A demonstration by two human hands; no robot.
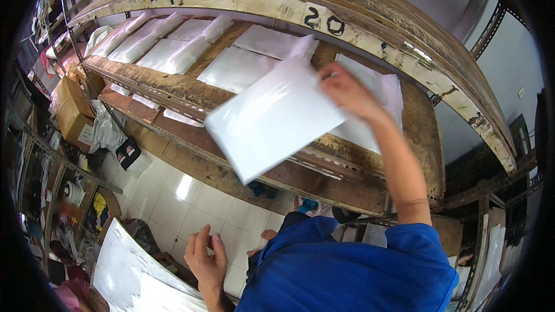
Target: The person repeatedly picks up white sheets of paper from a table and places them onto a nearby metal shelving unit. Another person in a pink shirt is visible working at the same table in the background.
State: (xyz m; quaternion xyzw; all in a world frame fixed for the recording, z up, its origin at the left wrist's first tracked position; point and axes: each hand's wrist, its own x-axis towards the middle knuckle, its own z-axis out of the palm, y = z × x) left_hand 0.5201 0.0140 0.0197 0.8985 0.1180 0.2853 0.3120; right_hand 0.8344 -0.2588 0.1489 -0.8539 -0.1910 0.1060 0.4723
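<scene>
My right hand [348,91] pinches the upper right edge of a flat, glossy white plastic bag [272,118]. The bag hangs tilted in front of the wooden shelf [341,159], its lower corner out past the shelf's front edge. Motion blurs the bag and the hand slightly. Behind it on the shelf lie flat stacks of similar white bags: one [237,69] to the left, another [381,89] right behind my right hand. Low in the view, my left hand [207,260] is empty, its fingers loosely bent and apart, near a white board with white sheets [162,294] on it.
More white bag stacks [173,55] line the shelf's left part. An upper shelf board [324,20] overhangs it. At left stand a cardboard box [72,110], a grey plastic bag [108,130] and a cluttered metal rack [69,162]. White floor tiles [202,196] show below.
</scene>
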